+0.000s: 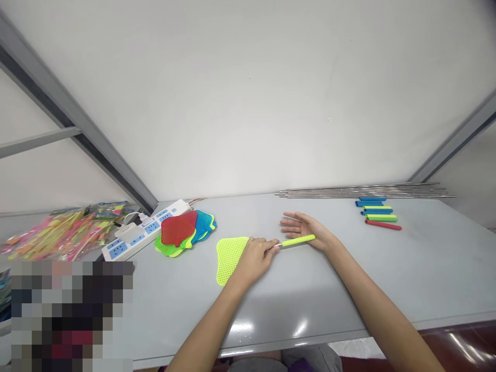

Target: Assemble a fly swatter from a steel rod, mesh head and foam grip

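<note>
A yellow-green fly swatter lies across the middle of the table, its perforated head [228,258] to the left and its yellow handle sleeve [298,241] to the right. My left hand [258,258] is closed round the swatter's metal rod, close to the head, and covers part of it. At the other end, my right hand [304,230] has its fingers stretched out and apart, with the palm against the end of the sleeve. Left of my hands sits a pile of loose swatter heads, a red one [179,228] on top, with blue, green and yellow ones under it.
Several coloured handle sleeves [377,211] lie at the right, in front of a bundle of thin metal rods [364,191] along the wall. A white power strip [149,230] with plugs stands at the left. Beyond it are plastic-wrapped colourful items [70,232]. The lower left is pixelated.
</note>
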Available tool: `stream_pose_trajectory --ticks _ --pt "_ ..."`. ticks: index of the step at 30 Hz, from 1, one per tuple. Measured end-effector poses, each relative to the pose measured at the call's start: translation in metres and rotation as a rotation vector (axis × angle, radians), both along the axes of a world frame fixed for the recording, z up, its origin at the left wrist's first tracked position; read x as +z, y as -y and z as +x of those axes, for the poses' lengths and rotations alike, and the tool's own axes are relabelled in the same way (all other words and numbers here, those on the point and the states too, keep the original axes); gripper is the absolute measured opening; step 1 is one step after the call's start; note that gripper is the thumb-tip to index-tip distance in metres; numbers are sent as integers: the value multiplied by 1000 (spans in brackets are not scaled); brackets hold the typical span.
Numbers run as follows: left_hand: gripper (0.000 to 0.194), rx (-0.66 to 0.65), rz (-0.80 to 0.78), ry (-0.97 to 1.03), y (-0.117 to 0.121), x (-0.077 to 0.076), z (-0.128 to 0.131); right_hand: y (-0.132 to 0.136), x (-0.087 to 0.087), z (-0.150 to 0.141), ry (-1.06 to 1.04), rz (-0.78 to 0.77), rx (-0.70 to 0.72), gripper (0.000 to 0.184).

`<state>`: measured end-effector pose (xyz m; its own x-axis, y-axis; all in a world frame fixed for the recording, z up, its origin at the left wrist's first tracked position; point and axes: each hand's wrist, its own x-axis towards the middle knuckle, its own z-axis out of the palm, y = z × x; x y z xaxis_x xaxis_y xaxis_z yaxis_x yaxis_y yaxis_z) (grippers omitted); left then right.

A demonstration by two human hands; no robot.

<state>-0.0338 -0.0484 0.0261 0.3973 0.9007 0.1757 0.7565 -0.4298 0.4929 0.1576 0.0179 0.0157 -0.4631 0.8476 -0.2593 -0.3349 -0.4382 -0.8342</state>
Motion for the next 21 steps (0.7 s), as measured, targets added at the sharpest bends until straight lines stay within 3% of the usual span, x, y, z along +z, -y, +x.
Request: stream_pose_trajectory --ticks 8,21 --pt "34 41 40 12 -3 -5 0 -1 -1 4 -15 25 42 39" --pt "30 64 72 49 -8 -11 -4 -4 -6 13 99 47 230 50"
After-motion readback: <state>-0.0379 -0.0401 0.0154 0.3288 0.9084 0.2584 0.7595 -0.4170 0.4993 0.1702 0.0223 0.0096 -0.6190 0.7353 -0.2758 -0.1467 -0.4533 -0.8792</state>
